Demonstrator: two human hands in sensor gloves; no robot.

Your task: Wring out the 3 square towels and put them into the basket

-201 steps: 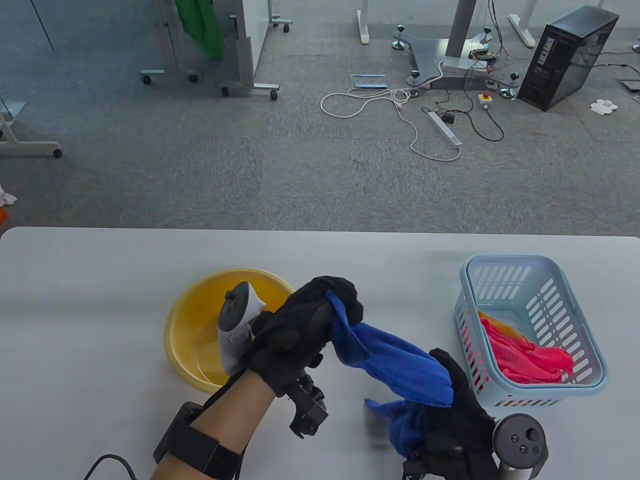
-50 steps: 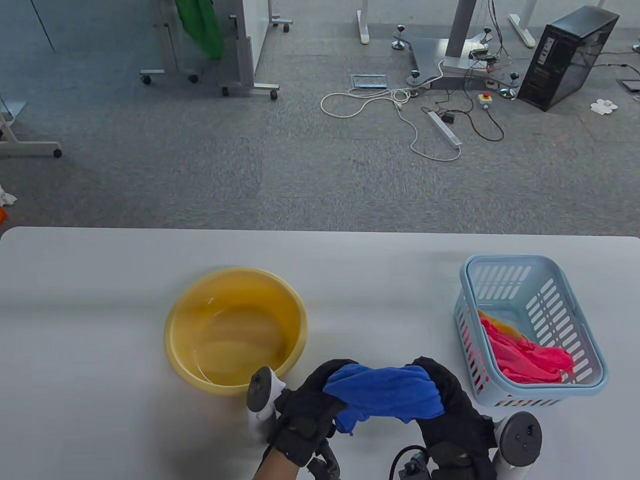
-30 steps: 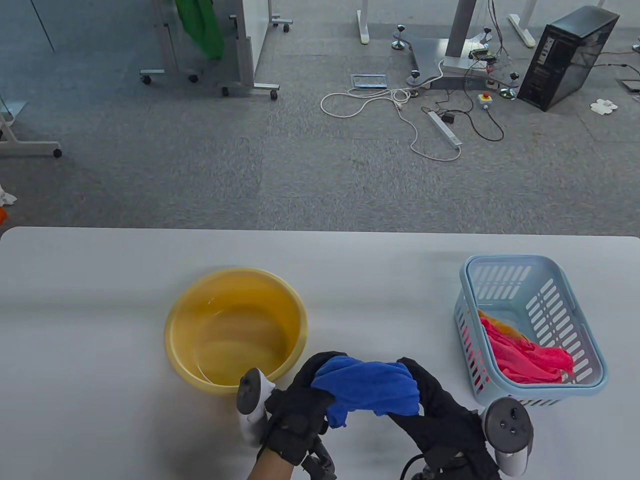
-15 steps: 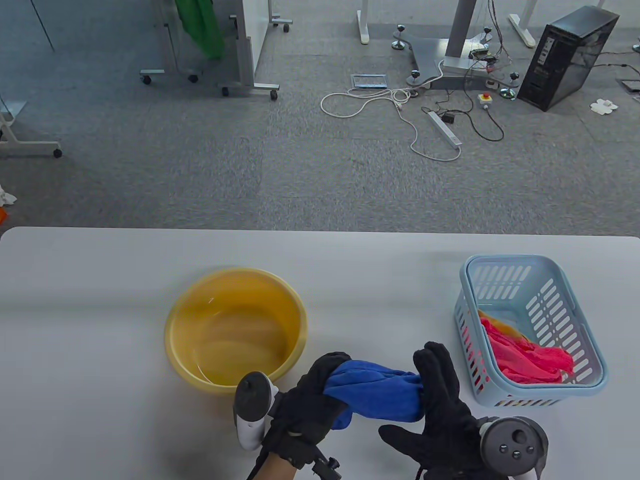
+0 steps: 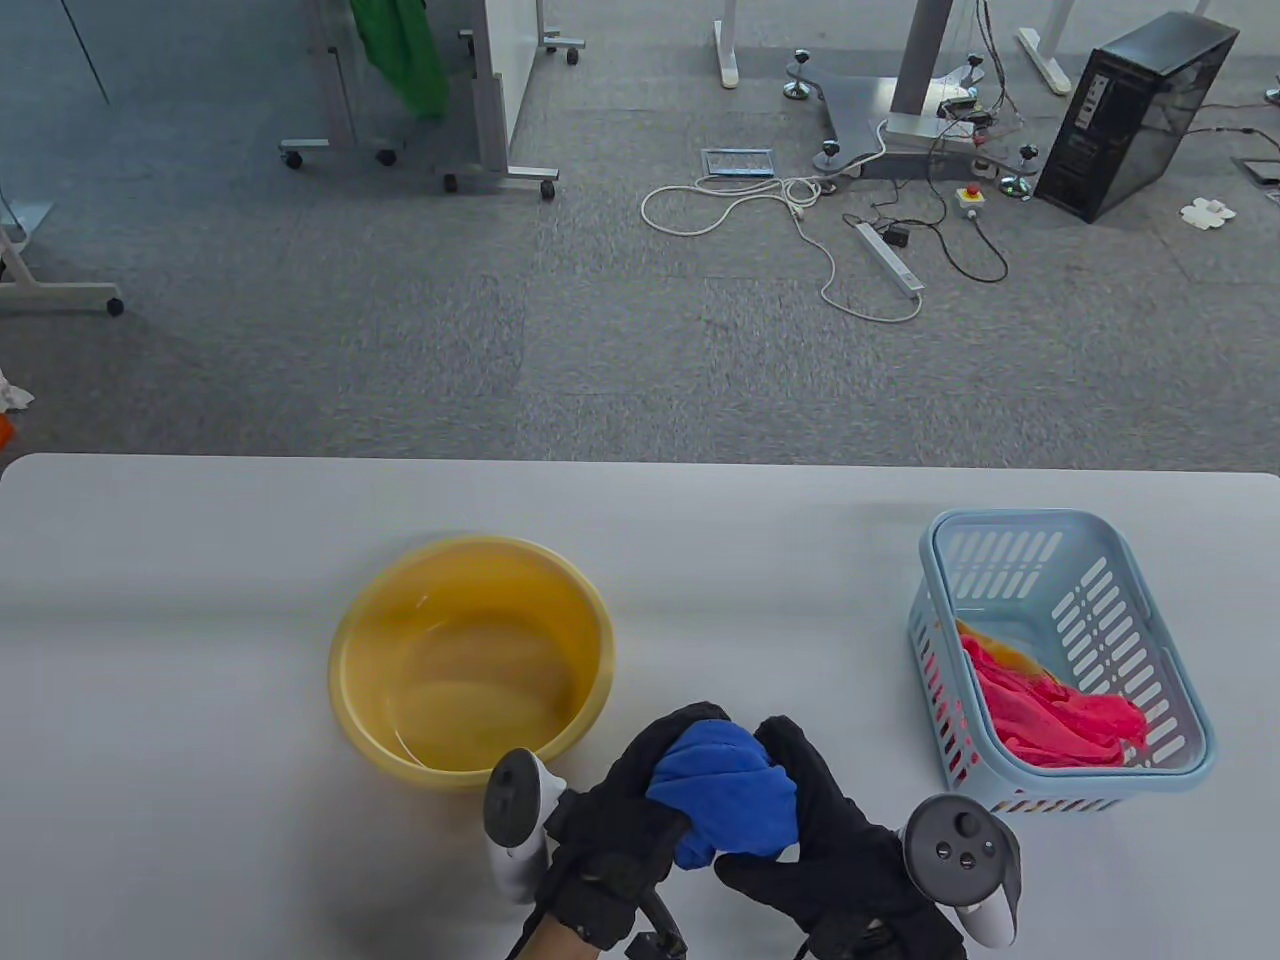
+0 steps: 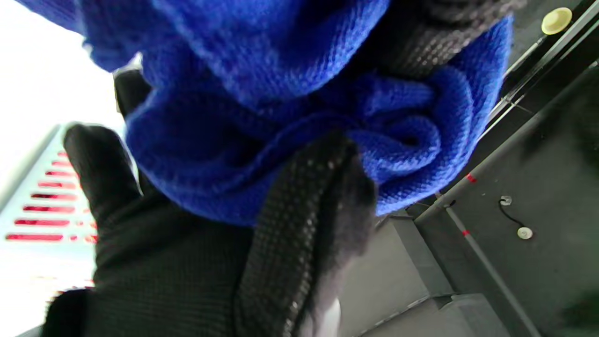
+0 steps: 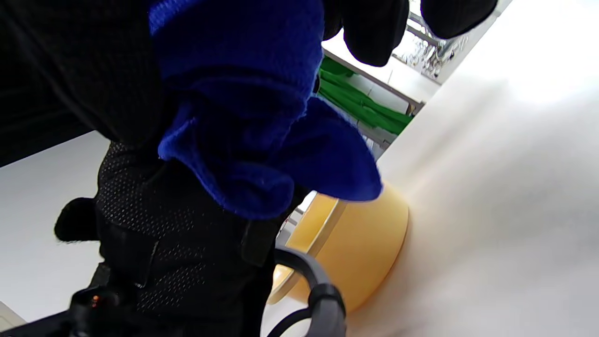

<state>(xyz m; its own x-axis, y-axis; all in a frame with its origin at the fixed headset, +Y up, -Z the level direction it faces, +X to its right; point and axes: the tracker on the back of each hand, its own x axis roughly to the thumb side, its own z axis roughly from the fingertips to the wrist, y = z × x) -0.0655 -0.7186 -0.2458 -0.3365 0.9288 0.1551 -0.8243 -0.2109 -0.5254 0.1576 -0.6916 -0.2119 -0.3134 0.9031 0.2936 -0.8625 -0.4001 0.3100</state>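
Now: Blue Towel Bunched Between Both Hands

Clamped by left hand (image 5: 625, 815) and right hand (image 5: 830, 850), fingers curled round blue towel (image 5: 730, 790). Held above table (image 5: 200, 600), between yellow basin (image 5: 470, 660) and basket (image 5: 1060, 660) holding pink towel (image 5: 1050, 715).

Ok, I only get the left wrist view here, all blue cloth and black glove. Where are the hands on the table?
Observer: The left hand and right hand grip the blue towel bunched between them, near the table front edge, between the yellow basin and the light blue basket.
Reviewer: Anything in the basket?
Observer: A pink towel, with an orange towel peeking out beneath it.
Reviewer: And the basin?
Observer: No towel in it.
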